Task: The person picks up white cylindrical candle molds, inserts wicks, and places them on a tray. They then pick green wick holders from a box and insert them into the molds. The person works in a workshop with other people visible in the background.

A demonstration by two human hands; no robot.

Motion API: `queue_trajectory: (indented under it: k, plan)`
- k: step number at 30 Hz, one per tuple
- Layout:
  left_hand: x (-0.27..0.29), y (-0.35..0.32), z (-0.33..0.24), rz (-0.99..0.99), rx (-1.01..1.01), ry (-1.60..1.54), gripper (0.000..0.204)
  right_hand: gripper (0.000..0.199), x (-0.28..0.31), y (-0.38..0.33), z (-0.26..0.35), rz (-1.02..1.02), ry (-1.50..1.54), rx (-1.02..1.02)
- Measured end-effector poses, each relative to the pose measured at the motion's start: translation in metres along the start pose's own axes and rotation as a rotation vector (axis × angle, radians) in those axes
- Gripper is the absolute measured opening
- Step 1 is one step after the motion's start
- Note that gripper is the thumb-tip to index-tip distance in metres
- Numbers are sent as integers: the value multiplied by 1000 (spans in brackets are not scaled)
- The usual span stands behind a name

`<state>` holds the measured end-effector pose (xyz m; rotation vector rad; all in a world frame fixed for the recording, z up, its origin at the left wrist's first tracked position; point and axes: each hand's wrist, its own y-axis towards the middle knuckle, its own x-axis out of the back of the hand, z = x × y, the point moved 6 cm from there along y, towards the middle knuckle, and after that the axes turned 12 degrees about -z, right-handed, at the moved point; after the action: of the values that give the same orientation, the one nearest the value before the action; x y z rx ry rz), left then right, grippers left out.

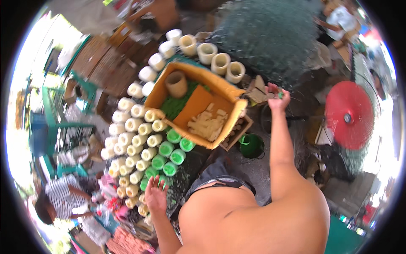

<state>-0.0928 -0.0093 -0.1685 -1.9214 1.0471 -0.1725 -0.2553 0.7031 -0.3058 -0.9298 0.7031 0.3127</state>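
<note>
Your belly (215, 201) is nearest. Left grip (157, 199) is wide, empty; right grip (278, 100) half curls — can't tell its hold. Green cups (177, 156) look filled — many pale cups (133, 125) don't.

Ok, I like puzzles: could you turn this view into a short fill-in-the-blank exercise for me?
1. The large round fan at the picture's right is coloured ____.
2. The person's hand nearer that fan is the ____ one.
3. The cups just above the left hand in the picture are coloured ____ inside.
4. Most of the pale cups lie to the ____ of the cardboard box in the picture.

Missing words: red; right; green; left.
</note>
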Motion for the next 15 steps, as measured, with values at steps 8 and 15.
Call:
queue_trajectory:
  k: [8,15]
  plan:
    - [20,-1,-15,-17,-55,39,35,60,88,-167,-70,340,-1281,-342]
    - [56,4,-2,-42,-40,-20,33,16,163,-295,-125,1029,-2049,-554]
